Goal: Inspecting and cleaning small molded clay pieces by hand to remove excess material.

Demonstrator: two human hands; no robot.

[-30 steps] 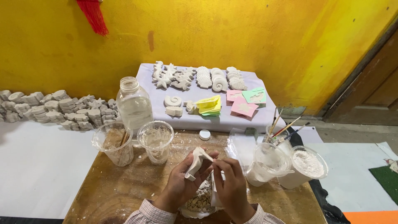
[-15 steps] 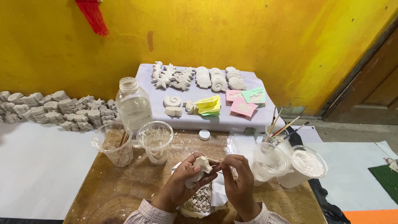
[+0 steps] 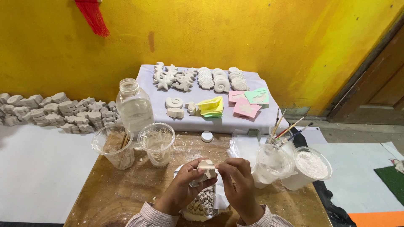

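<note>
Looking down from the head camera, you hold a small white plaster piece [image 3: 207, 164] at lower centre, above the wooden worktop [image 3: 126, 193]. Your left hand [image 3: 185, 187] and right hand [image 3: 237, 180] pinch it between their fingers; you seem to be trimming its edge, which calls for gentle pressure.

White plaster piece [image 3: 207, 164] in my left hand [image 3: 183, 189] and right hand [image 3: 237, 185]; my cuffs [image 3: 147, 216] are a fine pale check, and the bag of chips [image 3: 202, 204] at the near edge of the brown, white-dusted table [image 3: 126, 189] is beige and off-white. At the table's far edge stand clear cups [image 3: 156, 143] clouded white and a clear bottle [image 3: 134, 107]; at its right edge, tubs of white powder [image 3: 311, 166]. Beyond, the lavender cloth [image 3: 256, 120] carries white casts [image 3: 198, 77] with yellow [image 3: 210, 105], pink [image 3: 246, 108] and green moulds [image 3: 257, 96], against a yellow wall [image 3: 252, 33] with a red tassel [image 3: 92, 17].
</note>
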